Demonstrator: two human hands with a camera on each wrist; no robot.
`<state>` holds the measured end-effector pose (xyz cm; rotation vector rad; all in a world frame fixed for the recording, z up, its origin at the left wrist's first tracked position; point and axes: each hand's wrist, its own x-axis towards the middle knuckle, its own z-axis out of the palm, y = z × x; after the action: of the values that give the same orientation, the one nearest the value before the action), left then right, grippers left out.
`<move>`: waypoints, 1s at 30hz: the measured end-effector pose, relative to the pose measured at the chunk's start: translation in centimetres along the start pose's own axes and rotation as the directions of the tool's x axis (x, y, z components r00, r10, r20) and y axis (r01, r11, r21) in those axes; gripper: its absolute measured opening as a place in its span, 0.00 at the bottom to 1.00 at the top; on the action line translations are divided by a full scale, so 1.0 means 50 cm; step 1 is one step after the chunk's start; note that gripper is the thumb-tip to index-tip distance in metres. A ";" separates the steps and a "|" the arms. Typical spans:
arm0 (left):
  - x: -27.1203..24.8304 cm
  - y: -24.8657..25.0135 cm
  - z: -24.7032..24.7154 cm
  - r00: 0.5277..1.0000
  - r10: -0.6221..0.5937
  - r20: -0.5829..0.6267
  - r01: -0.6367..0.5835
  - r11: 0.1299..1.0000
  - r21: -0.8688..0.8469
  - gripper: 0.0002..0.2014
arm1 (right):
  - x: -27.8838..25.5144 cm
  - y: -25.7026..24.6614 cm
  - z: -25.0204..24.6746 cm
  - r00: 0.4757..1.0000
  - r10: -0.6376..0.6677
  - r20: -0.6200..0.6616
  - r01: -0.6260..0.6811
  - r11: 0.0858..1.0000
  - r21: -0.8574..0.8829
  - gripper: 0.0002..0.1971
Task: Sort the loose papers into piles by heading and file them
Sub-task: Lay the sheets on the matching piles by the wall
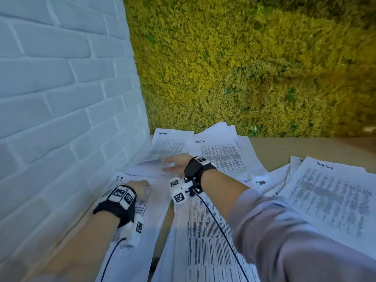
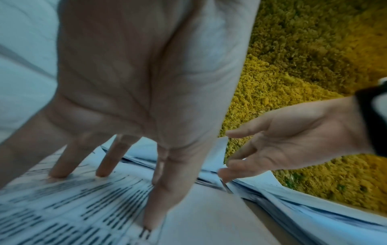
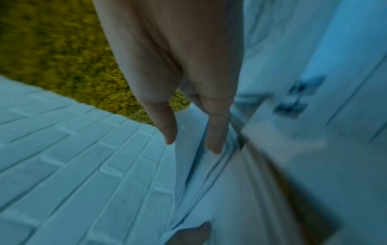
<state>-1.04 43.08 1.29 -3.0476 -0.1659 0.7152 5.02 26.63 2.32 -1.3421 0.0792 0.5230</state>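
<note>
1. Papers (image 1: 205, 231) are lying loose across the lower half of the head view, overlapping in several spreads; no folder or tray is showing.
2. Headings are reading "I.T" on the sheet (image 1: 130, 202) at lower left, "Admin" on the sheet (image 1: 171, 143) at centre beside the corner, and "Task List" on the sheet (image 1: 221, 155) just right of it. Another stack (image 1: 333, 192) at far right is carrying a handwritten heading too blurred to be sure of.
3. The left hand (image 1: 140, 190) is pressing straight fingers (image 2: 155, 205) down on the printed I.T sheet, gripping nothing.
4. The right hand (image 1: 177, 164) is reaching to the frame's centre, its fingers loosely spread and mostly straight. In the right wrist view its fingertips (image 3: 213, 145) are touching the edges of a layered stack (image 3: 201, 182) next to the brick wall; whether any sheet is pinched cannot be told.
5. Both wrists are wearing black straps with white marker-covered camera units (image 1: 178, 190), and thin black cables are trailing toward the bottom of the frame.
6. A tan tabletop (image 1: 301, 147) is showing between the spreads at centre right. A white painted brick wall (image 1: 61, 98) is filling the upper left, and a yellow-green moss wall (image 1: 254, 64) the upper right.
</note>
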 end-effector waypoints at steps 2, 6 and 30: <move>-0.007 0.012 -0.004 1.000 0.009 0.026 -0.012 0.994 0.109 0.30 | -0.051 -0.005 -0.029 1.000 0.017 -0.001 -0.017 0.998 -0.054 0.19; -0.060 0.120 -0.032 0.984 0.180 0.012 -0.179 0.963 0.201 0.18 | -0.166 -0.037 -0.173 0.999 0.032 -0.003 -0.032 0.980 -0.195 0.10; -0.149 0.728 0.073 0.806 0.590 -0.048 -0.579 0.769 -0.271 0.40 | -0.596 0.098 -0.751 0.676 -0.171 -0.717 -0.350 0.781 -0.517 0.31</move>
<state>-5.60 6.06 0.17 -3.3581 0.8010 0.8244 -14.26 -17.40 -0.84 -2.1715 0.7152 0.0273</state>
